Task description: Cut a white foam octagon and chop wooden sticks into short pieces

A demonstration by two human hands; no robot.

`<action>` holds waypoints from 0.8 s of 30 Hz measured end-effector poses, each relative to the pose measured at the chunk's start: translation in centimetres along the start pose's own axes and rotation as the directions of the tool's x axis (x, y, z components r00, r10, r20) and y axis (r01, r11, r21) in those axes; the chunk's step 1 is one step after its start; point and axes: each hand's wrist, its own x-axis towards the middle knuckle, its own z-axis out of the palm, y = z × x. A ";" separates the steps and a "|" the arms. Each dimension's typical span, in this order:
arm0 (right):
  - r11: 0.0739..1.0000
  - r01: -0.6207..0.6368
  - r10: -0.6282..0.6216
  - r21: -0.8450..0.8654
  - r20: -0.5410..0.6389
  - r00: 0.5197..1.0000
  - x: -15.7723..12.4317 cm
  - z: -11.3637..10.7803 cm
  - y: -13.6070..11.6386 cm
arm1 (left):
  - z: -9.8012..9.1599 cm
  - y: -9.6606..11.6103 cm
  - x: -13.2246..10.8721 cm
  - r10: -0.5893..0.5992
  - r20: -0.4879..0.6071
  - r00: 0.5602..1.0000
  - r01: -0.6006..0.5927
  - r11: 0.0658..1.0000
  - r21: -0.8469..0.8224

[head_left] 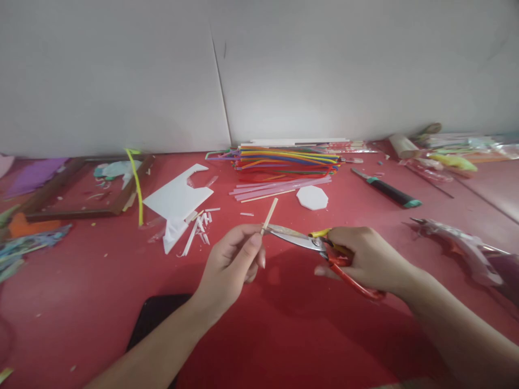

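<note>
Between thumb and fingers, my left hand (239,256) pinches a thin pale wooden stick (270,212) that points up and away. My right hand (360,256) is wrapped round the red and yellow handles of a pair of scissors (302,239). The blades point left, and their tips meet the stick just above my left fingertips. Whether the blades bite into the stick I cannot tell. Beyond my hands lies a white octagonal piece (312,198). A cut white sheet (178,192) and small white strips (198,229) are scattered to the left.
A bundle of coloured pipe cleaners (287,162) lies by the wall, with pink sticks (279,186) before it. On the right are a utility knife (387,189) and a glue gun (460,248). A brown frame (77,212) lies left; a black flat object (158,319) is near my left forearm.
</note>
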 end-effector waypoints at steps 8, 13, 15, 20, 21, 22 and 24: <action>1.000 0.006 -0.006 0.019 0.016 1.000 -0.1 -0.2 -0.1 | 0.0 0.1 -0.1 -0.046 0.005 0.999 0.046 0.999 0.017; 1.000 0.015 -0.016 0.019 0.034 0.999 -0.1 -0.5 -0.1 | 0.0 0.0 -0.4 -0.040 0.009 0.999 0.039 0.998 0.056; 0.999 0.020 -0.021 0.025 0.032 0.999 -0.1 -0.5 -0.2 | 0.0 0.1 -0.5 -0.016 -0.001 1.000 0.016 0.995 0.103; 0.999 0.042 -0.042 0.017 0.001 0.999 -0.1 -0.2 -0.5 | 0.1 0.4 -0.7 0.119 -0.049 0.992 -0.097 0.942 0.320; 0.998 0.049 -0.049 0.025 -0.002 0.999 0.0 -0.1 -0.5 | 0.2 0.5 -0.8 0.141 -0.055 0.988 -0.113 0.929 0.351; 0.998 0.053 -0.053 0.034 -0.002 0.999 0.0 -0.1 -0.6 | 0.2 0.5 -0.8 0.156 -0.059 0.986 -0.124 0.919 0.374; 0.998 0.054 -0.054 0.043 0.006 0.999 0.0 0.0 -0.6 | 0.3 0.6 -0.9 0.176 -0.063 0.982 -0.137 0.907 0.399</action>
